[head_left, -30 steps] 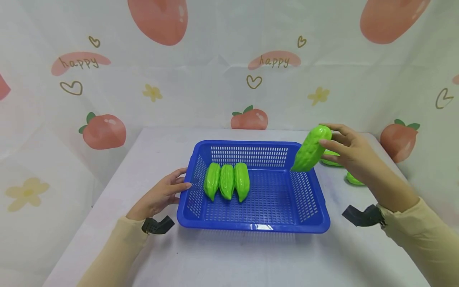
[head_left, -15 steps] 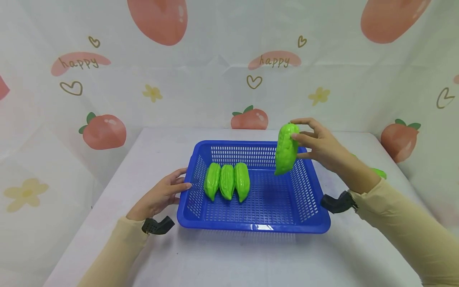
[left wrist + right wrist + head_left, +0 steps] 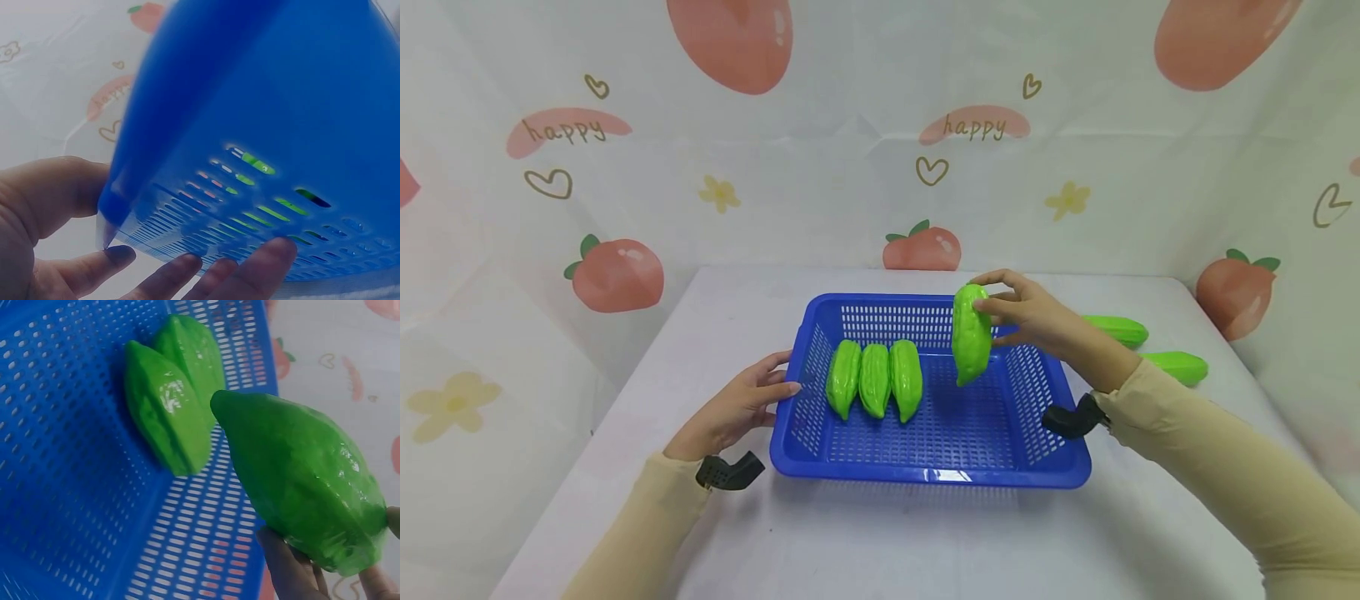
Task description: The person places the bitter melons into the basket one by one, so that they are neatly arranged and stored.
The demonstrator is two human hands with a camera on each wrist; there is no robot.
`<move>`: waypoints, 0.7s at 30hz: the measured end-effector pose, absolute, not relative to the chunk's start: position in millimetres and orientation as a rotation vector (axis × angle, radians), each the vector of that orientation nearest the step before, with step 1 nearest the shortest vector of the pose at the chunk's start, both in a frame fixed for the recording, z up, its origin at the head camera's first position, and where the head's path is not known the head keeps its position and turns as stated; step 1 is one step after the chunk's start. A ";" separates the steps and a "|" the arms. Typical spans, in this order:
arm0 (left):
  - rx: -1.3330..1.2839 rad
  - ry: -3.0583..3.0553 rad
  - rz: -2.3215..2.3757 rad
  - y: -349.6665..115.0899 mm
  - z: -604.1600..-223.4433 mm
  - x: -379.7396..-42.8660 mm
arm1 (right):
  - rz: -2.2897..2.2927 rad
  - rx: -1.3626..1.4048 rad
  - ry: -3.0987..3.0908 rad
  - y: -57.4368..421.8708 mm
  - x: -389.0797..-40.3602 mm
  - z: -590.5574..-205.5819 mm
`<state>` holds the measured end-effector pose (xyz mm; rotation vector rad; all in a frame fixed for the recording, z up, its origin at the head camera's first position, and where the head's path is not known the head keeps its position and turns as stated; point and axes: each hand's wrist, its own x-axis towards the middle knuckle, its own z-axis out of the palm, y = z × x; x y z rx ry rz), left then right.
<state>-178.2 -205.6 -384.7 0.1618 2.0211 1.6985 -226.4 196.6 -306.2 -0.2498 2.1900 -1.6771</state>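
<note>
My right hand [image 3: 1026, 312] holds a bright green, bumpy bitter gourd [image 3: 972, 335] by its upper end, over the right half of a blue plastic basket [image 3: 925, 477]. The gourd hangs nearly upright, its narrow tip downward. In the right wrist view, fingertips grip the blunt end of this gourd [image 3: 306, 481]. Three similar gourds [image 3: 875, 381] lie side by side in the basket's left half. My left hand [image 3: 741, 408] grips the basket's left side, with the thumb at the rim and the fingers [image 3: 262, 269] against the slotted outer wall.
Two more green gourds, a far one [image 3: 1118, 330] and a nearer one [image 3: 1180, 367], lie on the white table [image 3: 865, 542] right of the basket, partly behind the right arm. A printed white curtain [image 3: 820, 183] hangs behind the table.
My right hand has carried the gourd leftward from beyond the basket's right rim to over its inside, then lowered it somewhat. The gourd has turned more upright. My left hand has stayed still.
</note>
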 end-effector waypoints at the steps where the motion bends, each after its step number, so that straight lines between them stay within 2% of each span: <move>1: 0.161 2.019 1.701 -205.6 -384.8 -178.3 | -1.665 -0.237 2.187 195.3 -227.7 -308.3; 21: 0.156 2.017 1.704 -206.4 -386.1 -178.9 | -1.494 -0.052 2.103 166.2 -242.0 -344.2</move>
